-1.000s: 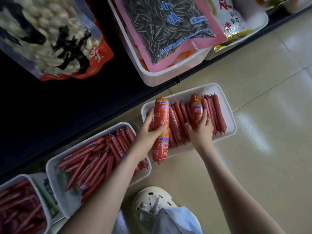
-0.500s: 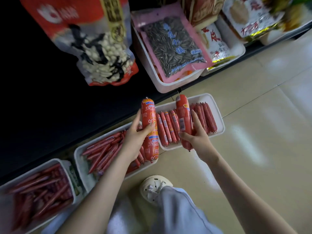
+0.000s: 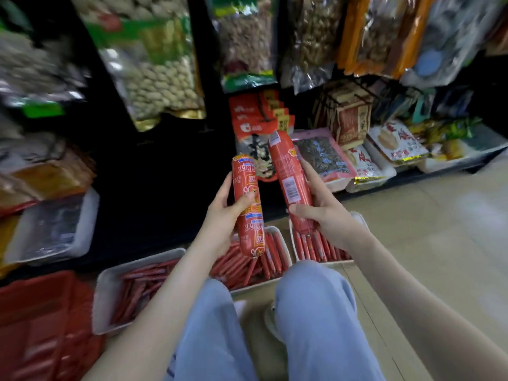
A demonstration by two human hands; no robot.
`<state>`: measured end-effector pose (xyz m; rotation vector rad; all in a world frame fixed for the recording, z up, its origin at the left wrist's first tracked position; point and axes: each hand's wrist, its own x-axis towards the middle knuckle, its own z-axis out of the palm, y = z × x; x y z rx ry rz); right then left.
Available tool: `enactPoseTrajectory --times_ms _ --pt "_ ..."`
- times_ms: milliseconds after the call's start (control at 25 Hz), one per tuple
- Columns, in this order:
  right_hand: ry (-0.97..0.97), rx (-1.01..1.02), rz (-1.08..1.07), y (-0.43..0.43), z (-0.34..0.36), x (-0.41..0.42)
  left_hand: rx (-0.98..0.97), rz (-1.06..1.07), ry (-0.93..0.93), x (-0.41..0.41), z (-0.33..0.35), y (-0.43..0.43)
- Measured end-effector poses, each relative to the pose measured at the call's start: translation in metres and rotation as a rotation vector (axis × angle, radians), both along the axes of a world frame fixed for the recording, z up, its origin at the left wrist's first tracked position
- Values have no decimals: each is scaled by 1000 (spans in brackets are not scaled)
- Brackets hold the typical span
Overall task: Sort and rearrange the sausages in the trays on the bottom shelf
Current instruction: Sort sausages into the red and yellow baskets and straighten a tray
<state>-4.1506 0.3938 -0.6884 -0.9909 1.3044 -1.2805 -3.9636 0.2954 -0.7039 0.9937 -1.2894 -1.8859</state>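
One head-worn view only, sitting above a crouching person and looking forward and down over both knees (image 3: 316, 312) toward the low shop shelving (image 3: 154, 188). It is sitting close: the forearms are filling the lower frame, and the trays (image 3: 110, 276) on the tiled floor (image 3: 439, 243) are lying just beneath. Wide-angle edges are bending and blurring the hanging snack bags (image 3: 154, 78) overhead. No second view is sharing the scene.

We get soft, even light, brightest on the floor (image 3: 453, 229) at right, with pale glare patches there. Shelf (image 3: 154, 188) recesses go near black. Heavy motion blur on the hanging bags (image 3: 154, 64) and left edge; centre is sharper. Wide-angle bending shows at the edges.
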Motion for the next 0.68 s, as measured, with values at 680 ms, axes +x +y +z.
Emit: enactPoseTrajectory --times_ms 680 --pt "147 -64 1000 -73 45 477 -64 1011 170 443 39 124"
